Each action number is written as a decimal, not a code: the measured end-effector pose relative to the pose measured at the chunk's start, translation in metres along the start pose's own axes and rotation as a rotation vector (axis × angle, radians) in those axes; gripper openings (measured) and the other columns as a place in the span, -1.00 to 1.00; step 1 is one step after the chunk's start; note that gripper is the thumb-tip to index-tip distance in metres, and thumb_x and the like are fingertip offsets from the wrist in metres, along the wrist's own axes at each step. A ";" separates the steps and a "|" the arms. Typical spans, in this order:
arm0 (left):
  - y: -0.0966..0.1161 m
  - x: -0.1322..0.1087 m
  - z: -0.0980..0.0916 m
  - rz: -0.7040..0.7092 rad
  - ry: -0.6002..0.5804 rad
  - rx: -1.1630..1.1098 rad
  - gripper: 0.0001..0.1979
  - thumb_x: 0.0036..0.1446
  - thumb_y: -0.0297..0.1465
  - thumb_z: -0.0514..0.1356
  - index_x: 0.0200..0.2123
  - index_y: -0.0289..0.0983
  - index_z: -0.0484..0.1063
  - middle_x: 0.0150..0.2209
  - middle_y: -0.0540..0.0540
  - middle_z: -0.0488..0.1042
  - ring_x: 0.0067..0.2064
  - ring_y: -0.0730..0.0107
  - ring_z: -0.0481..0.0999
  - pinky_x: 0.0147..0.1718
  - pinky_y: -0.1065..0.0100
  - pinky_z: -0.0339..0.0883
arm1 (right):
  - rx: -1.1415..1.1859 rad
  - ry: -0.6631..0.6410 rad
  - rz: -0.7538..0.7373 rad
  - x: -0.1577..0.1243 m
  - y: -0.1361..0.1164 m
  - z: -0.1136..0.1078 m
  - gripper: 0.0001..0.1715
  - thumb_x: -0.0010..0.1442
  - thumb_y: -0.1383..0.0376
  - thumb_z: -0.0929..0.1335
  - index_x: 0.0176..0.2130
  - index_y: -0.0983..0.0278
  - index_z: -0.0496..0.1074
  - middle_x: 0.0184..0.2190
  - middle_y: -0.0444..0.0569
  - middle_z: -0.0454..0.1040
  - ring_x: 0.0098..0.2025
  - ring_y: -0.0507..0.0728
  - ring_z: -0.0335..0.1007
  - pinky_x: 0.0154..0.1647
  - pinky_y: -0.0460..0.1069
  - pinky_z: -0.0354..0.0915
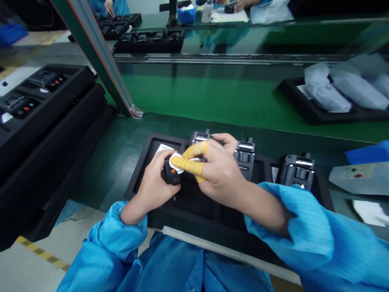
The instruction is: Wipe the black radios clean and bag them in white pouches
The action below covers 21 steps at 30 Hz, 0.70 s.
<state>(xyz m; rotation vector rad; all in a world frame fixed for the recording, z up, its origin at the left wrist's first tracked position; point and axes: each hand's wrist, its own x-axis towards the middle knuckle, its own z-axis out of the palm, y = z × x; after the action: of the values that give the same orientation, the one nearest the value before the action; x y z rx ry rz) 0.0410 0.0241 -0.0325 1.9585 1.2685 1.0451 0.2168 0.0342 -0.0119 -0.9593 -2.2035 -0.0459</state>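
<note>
My left hand (152, 178) is wrapped round a black handheld radio (172, 178) with an orange button, held above the left part of a black foam tray (138, 168). With yellow finger covers on some fingers, my right hand (221, 170) presses a white wipe (175, 161) against the radio's top end. Three more radios stand out in the tray: one radio (199, 137) partly behind my right hand, another radio (245, 160) marked "Riton", and a third radio (298, 172) at the right. My fingers hide much of the held radio.
Stacked foam trays (60, 121) with radios stand at left, beside a slanted metal post (103, 56). Across the green belt (197, 89), a tray (304, 109) carries bagged items. A white packet (361, 178) and white cloth (370, 211) lie at right. Co-workers' hands show at the back.
</note>
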 end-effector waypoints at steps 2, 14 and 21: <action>0.000 0.000 0.000 -0.007 0.000 -0.001 -0.44 -0.23 -0.60 0.17 -0.07 -0.17 0.28 -0.09 -0.07 0.46 -0.06 0.21 0.48 -0.09 0.20 0.39 | -0.035 -0.030 -0.041 0.002 -0.004 0.003 -0.59 0.12 0.51 0.22 -0.26 0.09 0.50 -0.34 -0.19 0.43 -0.24 0.02 0.26 0.05 0.14 -0.12; 0.001 -0.001 -0.001 0.006 -0.018 0.033 -0.45 -0.22 -0.61 0.16 -0.07 -0.19 0.29 -0.07 -0.08 0.45 -0.02 0.20 0.47 -0.03 0.17 0.36 | 0.066 -0.104 -0.023 -0.008 0.004 -0.009 -0.41 0.03 0.59 0.22 -0.16 -0.02 0.49 -0.33 -0.20 0.41 -0.26 -0.01 0.28 0.03 0.14 -0.09; 0.000 -0.001 -0.002 -0.033 -0.007 0.003 -0.45 -0.21 -0.58 0.20 -0.07 -0.18 0.29 -0.08 -0.06 0.46 -0.06 0.22 0.48 -0.06 0.20 0.38 | -0.120 0.020 -0.019 -0.005 -0.006 -0.001 -0.61 0.18 0.49 0.21 -0.26 0.09 0.51 -0.35 -0.19 0.47 -0.26 0.02 0.29 0.02 0.13 -0.09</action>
<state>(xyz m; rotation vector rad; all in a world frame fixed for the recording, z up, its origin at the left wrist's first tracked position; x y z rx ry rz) 0.0396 0.0234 -0.0315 1.9355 1.2950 1.0206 0.2157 0.0261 -0.0133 -0.9994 -2.2119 -0.1973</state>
